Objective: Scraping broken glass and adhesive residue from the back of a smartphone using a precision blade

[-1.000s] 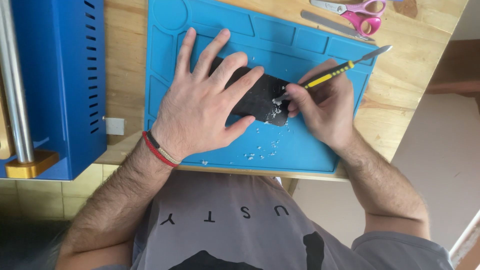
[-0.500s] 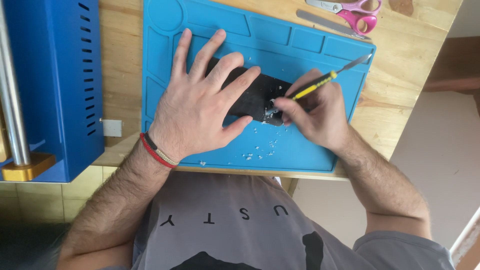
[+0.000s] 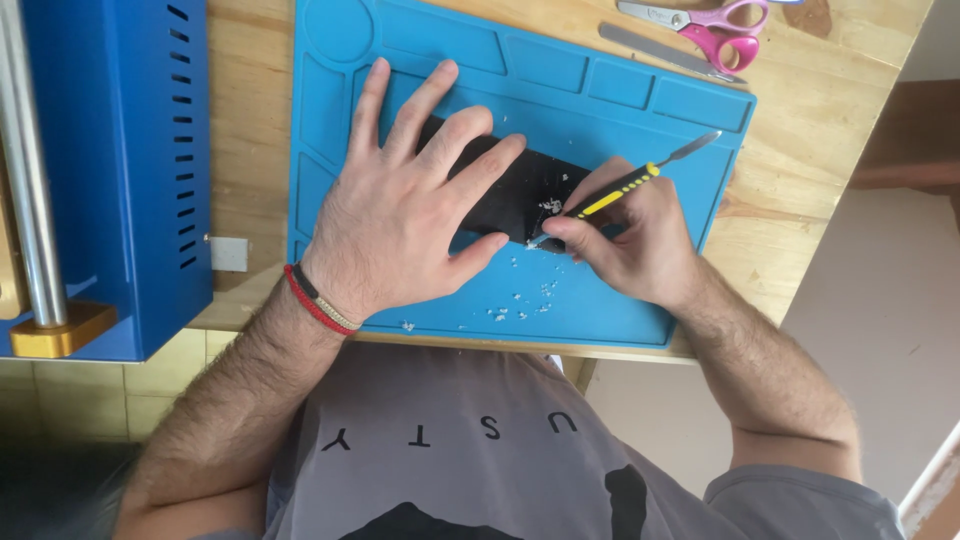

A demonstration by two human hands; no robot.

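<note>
Black flat glass panel (image 3: pixel 510 190) lying mid-mat on blue silicone work mat (image 3: pixel 620 100), pinned flat under spread left hand (image 3: pixel 400 215). Right hand (image 3: pixel 630 245) gripping yellow-handled scraper (image 3: pixel 620 190), tip at panel's near edge. Scraping step; next calls for steady, shallow strokes.

Black flat panel (image 3: pixel 515 195) flat on mat; yellow-handled scraper (image 3: pixel 620 190) tilted.

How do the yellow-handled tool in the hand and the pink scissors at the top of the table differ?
The yellow-handled tool is one slim rod, gripped by the right hand, its tip at the black slab under the left hand. The pink scissors have two looped handles and lie untouched on the bare wooden table, off the blue mat. Both have bright handles and grey metal ends.
</note>
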